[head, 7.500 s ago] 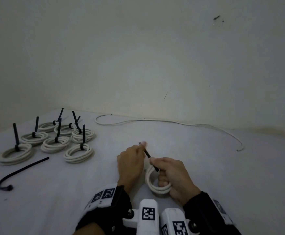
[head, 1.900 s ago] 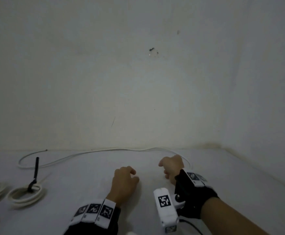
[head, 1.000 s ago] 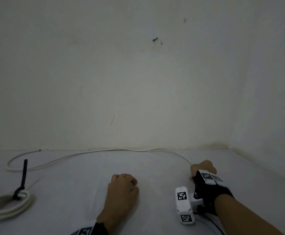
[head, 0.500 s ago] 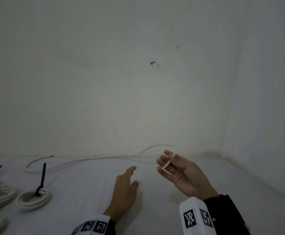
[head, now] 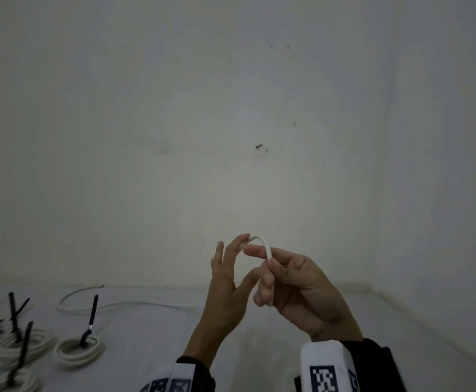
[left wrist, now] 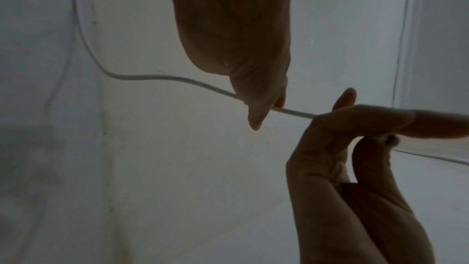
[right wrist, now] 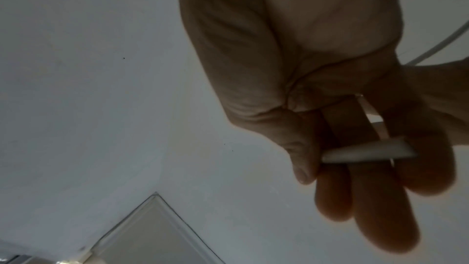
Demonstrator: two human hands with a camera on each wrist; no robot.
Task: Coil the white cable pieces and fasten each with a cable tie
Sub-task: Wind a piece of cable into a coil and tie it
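Observation:
Both hands are raised in front of the wall in the head view. My right hand [head: 268, 267] pinches the end of the loose white cable [head: 260, 240], which arches over its forefinger and runs down through its curled fingers. My left hand [head: 239, 258] stands beside it with straight, spread fingers, its forefinger tip touching the arch. In the left wrist view the cable [left wrist: 177, 79] runs past my left hand [left wrist: 264, 111] to my right hand [left wrist: 355, 127], where the cut end [left wrist: 388, 140] shows. The right wrist view shows the cable [right wrist: 368, 153] lying across that hand's fingers.
The rest of the cable [head: 134, 304] trails along the back of the white surface [head: 146, 349]. A tied coil [head: 78, 350] with an upright black cable tie lies at the left. Several more tied coils [head: 13, 343] are beyond it. A wall corner [head: 384, 222] closes the right side.
My right hand took the cable's end off the surface and lifted it. My left hand rose from the surface to meet the cable. The head view swung back left.

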